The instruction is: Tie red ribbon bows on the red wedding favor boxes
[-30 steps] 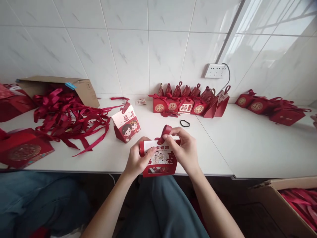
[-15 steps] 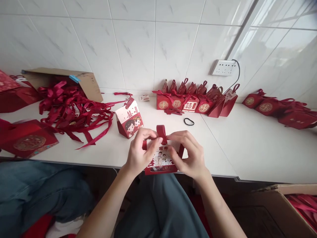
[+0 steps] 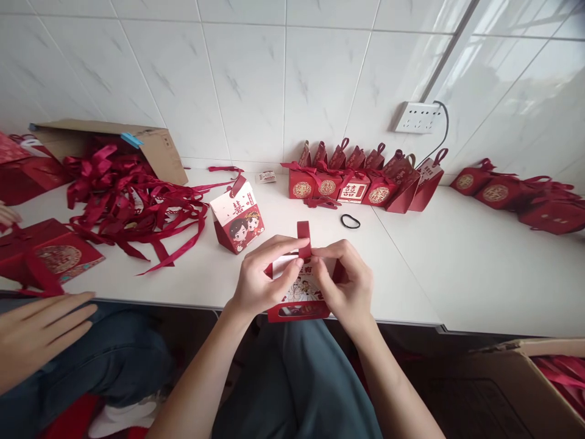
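Note:
At the table's front edge stands a red and white gift box (image 3: 299,292) with a cartoon couple and a window along its lower front. My left hand (image 3: 269,274) pinches the top of the box at the left of its red strap loop (image 3: 303,235). From the other side, the thumb and forefinger of my right hand (image 3: 347,280) close on the top edge beside the loop. The loop sticks up between my fingers. Just beyond my left hand is a second gift box (image 3: 238,216), upright, with two cartoon faces.
Red ribbons (image 3: 137,201) spill from a cardboard box (image 3: 169,152) at the left. Finished-looking red boxes (image 3: 351,189) line the wall near a black band (image 3: 350,221). A co-worker's hand (image 3: 50,329) is by a large red box (image 3: 55,253). Another carton (image 3: 493,384) stands at lower right.
My fingers have drawn closer together at the top of the box, around the loop's base. A co-worker's hands have come into view at the left, and the large red box there has shifted.

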The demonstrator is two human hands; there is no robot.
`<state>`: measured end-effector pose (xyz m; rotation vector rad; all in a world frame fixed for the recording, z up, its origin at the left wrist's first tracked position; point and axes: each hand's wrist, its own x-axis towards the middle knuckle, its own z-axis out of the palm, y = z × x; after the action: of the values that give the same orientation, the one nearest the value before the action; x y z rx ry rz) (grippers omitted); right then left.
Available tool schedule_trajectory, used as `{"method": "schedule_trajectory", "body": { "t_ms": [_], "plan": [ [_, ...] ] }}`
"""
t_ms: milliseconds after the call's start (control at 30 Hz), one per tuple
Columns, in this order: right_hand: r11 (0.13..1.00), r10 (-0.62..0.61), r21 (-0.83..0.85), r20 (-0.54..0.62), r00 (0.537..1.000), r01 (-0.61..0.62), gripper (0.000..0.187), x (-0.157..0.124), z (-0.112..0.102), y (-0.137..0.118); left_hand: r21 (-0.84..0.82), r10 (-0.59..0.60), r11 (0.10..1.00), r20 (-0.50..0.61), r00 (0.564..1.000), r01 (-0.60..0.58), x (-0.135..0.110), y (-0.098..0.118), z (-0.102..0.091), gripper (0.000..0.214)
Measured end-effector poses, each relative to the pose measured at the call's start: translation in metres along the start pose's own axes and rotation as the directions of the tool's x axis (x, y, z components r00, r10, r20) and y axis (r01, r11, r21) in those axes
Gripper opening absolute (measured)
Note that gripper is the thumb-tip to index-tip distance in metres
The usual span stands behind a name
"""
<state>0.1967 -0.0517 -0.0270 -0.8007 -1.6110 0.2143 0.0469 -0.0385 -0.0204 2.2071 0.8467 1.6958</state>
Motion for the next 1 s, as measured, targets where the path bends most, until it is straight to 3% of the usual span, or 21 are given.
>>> {"method": "schedule_trajectory", "body": {
  "t_ms": [200,400,667,867,1000],
  "plan": [
    [0.989,0.147,-0.009,0.108,0.983,-0.147,0.009,0.002,-0.009,-0.005,0.029,-0.060,0.998,0.006,0.998,0.060,-0.001,0.001,0.000,0.026],
    [0.998,0.053,-0.039,0.105,0.993,-0.050,0.014,0.001,-0.008,-0.004,0.010,-0.082,0.997,0.005,0.997,0.082,0.000,0.003,0.001,0.024],
    [0.983,0.168,-0.084,0.061,0.984,-0.163,0.005,0.003,-0.003,-0.016,0.037,-0.139,0.989,-0.046,0.989,0.141,0.000,0.006,0.005,0.020],
    [0.989,0.115,-0.097,0.035,0.993,-0.111,0.007,0.005,-0.001,-0.013,0.031,-0.151,0.988,-0.061,0.987,0.153,0.000,0.004,0.006,0.016],
    [0.989,0.144,0.003,0.106,0.984,-0.145,0.011,-0.003,-0.005,-0.004,-0.121,-0.221,0.968,-0.011,0.975,0.218,-0.008,-0.001,0.004,0.046]
  ]
}}
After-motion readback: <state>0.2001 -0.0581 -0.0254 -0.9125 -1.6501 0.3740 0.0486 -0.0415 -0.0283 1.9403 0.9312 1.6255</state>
